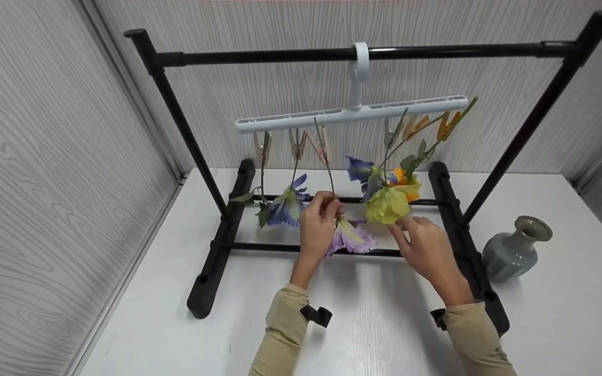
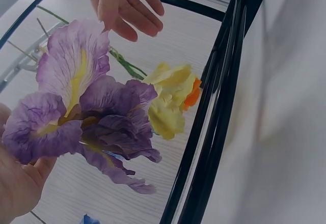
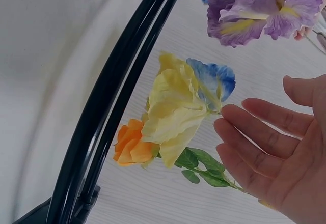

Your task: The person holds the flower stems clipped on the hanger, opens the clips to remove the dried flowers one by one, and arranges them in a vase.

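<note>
Vase (image 1: 510,257) stands beside the black rack (image 1: 452,219), apart from both hands (image 1: 316,228) (image 1: 427,248).

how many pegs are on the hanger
6. Left of the hook: outer peg, middle peg, inner peg. Right of it: grey peg, tan peg, orange peg. Others may be hidden.

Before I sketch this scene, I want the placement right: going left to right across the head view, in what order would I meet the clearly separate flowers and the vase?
Blue-violet flower → light purple flower → yellow flower → grey vase.
</note>
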Demonstrator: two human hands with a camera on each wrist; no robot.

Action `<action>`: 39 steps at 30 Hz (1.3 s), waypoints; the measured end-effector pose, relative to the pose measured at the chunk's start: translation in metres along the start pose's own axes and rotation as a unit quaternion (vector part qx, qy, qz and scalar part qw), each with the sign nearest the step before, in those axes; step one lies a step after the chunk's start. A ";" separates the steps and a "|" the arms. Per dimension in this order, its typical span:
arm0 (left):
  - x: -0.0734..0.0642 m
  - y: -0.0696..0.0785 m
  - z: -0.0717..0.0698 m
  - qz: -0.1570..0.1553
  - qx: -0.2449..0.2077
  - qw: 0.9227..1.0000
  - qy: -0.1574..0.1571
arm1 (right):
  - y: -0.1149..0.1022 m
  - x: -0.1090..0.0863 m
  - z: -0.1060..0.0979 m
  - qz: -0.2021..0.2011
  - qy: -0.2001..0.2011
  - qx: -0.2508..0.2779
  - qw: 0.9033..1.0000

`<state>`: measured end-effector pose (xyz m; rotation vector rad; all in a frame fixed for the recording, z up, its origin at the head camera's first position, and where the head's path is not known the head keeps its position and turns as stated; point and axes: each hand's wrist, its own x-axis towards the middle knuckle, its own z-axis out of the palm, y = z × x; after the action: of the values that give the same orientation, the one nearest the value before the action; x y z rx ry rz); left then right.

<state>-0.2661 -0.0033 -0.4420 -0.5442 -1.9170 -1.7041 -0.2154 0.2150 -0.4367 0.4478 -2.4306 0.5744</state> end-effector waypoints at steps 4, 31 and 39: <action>0.001 -0.001 -0.001 -0.003 -0.008 1.000 -0.005 | 0.003 0.001 -0.002 0.001 0.000 0.007 1.000; 0.001 0.004 -0.009 -0.055 -0.045 0.997 -0.039 | -0.046 0.069 -0.044 -0.017 0.004 0.178 0.984; 0.001 0.005 -0.010 -0.056 -0.049 0.996 -0.045 | -0.065 0.084 -0.040 -0.023 0.054 0.156 0.986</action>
<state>-0.2629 -0.0122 -0.4363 -0.5677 -1.9676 -1.8818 -0.2325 0.1642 -0.3360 0.5823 -2.2270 0.9394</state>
